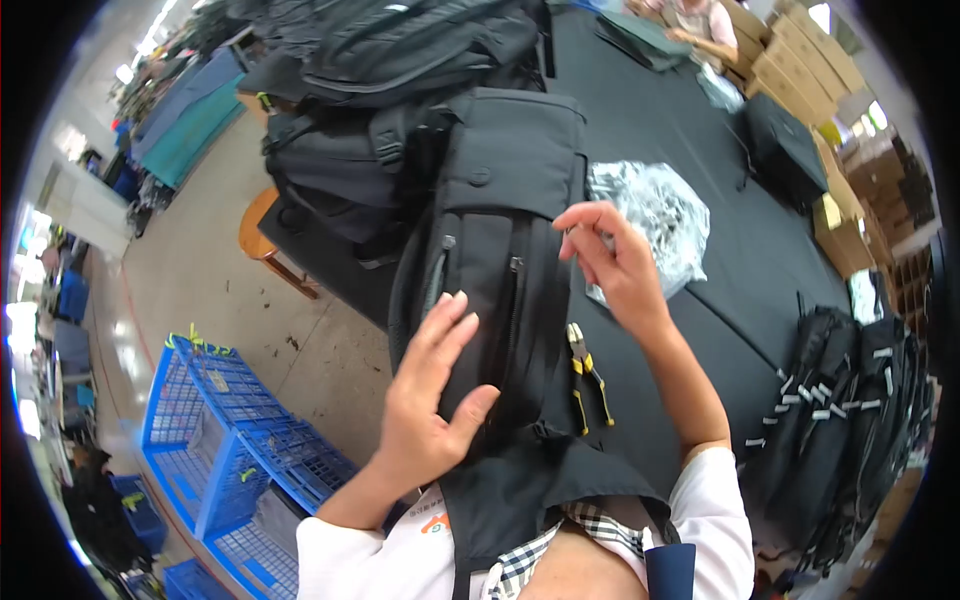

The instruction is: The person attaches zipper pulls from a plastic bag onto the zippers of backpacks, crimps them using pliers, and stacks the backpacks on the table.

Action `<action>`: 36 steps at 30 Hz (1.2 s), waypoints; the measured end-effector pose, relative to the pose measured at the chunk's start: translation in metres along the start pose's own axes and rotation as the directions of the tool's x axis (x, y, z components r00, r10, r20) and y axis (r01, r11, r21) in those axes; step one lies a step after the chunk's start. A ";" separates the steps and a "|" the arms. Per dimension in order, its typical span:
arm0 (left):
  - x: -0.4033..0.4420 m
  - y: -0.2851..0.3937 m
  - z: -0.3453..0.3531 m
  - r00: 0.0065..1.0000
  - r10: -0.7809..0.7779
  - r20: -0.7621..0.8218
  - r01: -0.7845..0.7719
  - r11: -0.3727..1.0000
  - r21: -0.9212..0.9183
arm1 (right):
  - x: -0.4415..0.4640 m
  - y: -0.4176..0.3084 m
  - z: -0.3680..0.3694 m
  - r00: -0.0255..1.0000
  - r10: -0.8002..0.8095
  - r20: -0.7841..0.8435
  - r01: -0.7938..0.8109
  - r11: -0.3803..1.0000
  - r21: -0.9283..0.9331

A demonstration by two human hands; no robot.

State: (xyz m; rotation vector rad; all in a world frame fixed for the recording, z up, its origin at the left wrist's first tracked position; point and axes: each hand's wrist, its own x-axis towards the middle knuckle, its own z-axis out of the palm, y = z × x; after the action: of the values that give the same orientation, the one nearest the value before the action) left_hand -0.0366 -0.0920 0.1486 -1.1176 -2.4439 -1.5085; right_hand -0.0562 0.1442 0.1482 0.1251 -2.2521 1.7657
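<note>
A black backpack (478,200) lies in front of me, its flap at the far end and two zippers running along its face. My left hand (430,385) rests on or just over its near left part, fingers stretched and thumb apart, holding nothing. At the pack's right edge is my right hand (615,265), with its fingers loosely bent and apart and nothing visible in them. Yellow-and-black pliers (588,378) lie on the dark table to the right of the pack. A clear plastic bag (655,225) with small contents, too blurred to name, sits behind my right hand.
More black backpacks (420,50) are piled at the far left. Blue plastic crates (215,450) and a wooden stool (262,235) stand on the floor at left. Black bags with white tags (815,400) line the right side. Another person (705,25) is at the table's far end near cartons (800,65).
</note>
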 end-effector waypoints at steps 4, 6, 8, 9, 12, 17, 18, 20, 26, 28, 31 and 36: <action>-0.017 -0.006 0.006 0.991 -0.128 -0.041 0.117 0.972 -0.203 | -0.003 -0.016 0.037 0.974 -0.184 0.135 0.206 0.963 -0.175; -0.016 -0.017 0.010 0.989 -0.129 -0.075 0.103 0.952 -0.287 | -0.010 -0.017 0.046 0.877 -0.357 0.321 0.458 0.821 -0.340; -0.014 -0.026 0.014 0.979 -0.206 -0.017 0.176 0.876 -0.449 | -0.019 -0.030 0.052 0.867 -0.314 0.387 0.480 0.738 -0.475; -0.012 -0.026 0.013 0.958 -0.285 0.039 0.256 0.786 -0.563 | -0.023 -0.032 0.054 0.856 -0.332 0.396 0.500 0.728 -0.469; -0.007 -0.037 0.014 0.890 -0.416 0.190 0.406 0.529 -0.745 | -0.027 -0.035 0.054 0.886 -0.292 0.362 0.451 0.727 -0.518; 0.023 -0.071 0.025 0.795 -0.528 0.298 0.502 0.297 -0.812 | -0.029 -0.024 0.063 0.868 -0.301 0.394 0.489 0.656 -0.575; 0.032 -0.067 0.022 0.797 -0.525 0.298 0.502 0.302 -0.810 | -0.028 -0.024 0.065 0.869 -0.305 0.390 0.489 0.655 -0.576; 0.048 -0.064 0.017 0.787 -0.458 0.412 0.524 0.144 -0.840 | -0.027 -0.024 0.065 0.886 -0.279 0.371 0.463 0.584 -0.667; 0.072 -0.082 0.021 0.820 -0.359 0.447 0.503 0.076 -0.861 | -0.029 -0.018 0.067 0.926 -0.232 0.297 0.377 0.587 -0.716; 0.078 -0.082 0.026 0.880 -0.318 0.351 0.446 0.307 -0.841 | -0.028 -0.020 0.068 0.925 -0.228 0.304 0.380 0.577 -0.723; 0.089 -0.102 0.045 0.938 -0.284 0.201 0.291 0.326 -0.899 | -0.022 -0.017 0.070 0.919 -0.223 0.326 0.395 0.508 -0.765; 0.085 -0.069 0.031 0.950 -0.289 0.118 0.251 0.483 -0.839 | -0.038 -0.029 0.073 0.911 -0.287 0.296 0.408 0.523 -0.748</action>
State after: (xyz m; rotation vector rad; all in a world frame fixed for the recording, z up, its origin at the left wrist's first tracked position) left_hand -0.1310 -0.0393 0.1147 -0.7026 -1.8314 -2.9782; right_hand -0.0252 0.0631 0.1496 0.4820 -2.6440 0.4278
